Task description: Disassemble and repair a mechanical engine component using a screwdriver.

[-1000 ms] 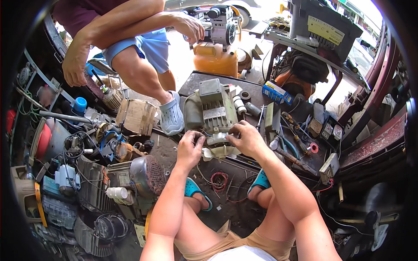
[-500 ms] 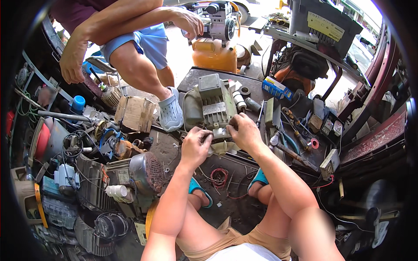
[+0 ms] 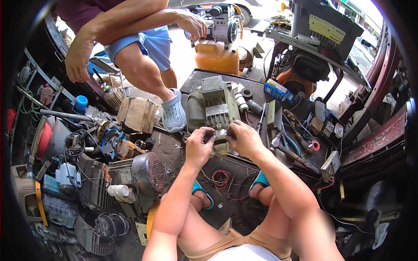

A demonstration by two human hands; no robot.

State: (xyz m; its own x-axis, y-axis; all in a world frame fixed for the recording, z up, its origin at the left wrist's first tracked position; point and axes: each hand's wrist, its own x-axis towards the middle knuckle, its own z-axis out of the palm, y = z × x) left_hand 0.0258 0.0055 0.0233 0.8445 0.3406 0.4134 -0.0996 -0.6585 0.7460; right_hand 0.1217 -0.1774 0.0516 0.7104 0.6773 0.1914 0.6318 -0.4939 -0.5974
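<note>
A grey-green electric motor (image 3: 216, 104) with a finned body and a box on top rests on the dark low bench in front of me. At its near end, a small silvery-white piece (image 3: 220, 135) sits between my hands. My left hand (image 3: 199, 147) has its fingers curled in a pinch at that piece's left edge. From the other side, my right hand (image 3: 244, 139) pinches it with thumb and fingers. Just below, a pale bladed fan (image 3: 221, 149) shows in part. My fingertips and the motor's end partly hide the exact grip.
Another person's clogged foot (image 3: 173, 114) is beside the motor's left. Pliers, screwdrivers and a hammer (image 3: 298, 160) lie on the right, near a blue box (image 3: 278, 90). Another motor (image 3: 137, 174) and a cardboard box (image 3: 137, 114) stand left. Red wire (image 3: 220, 177) lies between my feet.
The view has shifted slightly. My hands stay at the motor's near end, with the left fingers curled a little differently around the small silvery-white piece.
</note>
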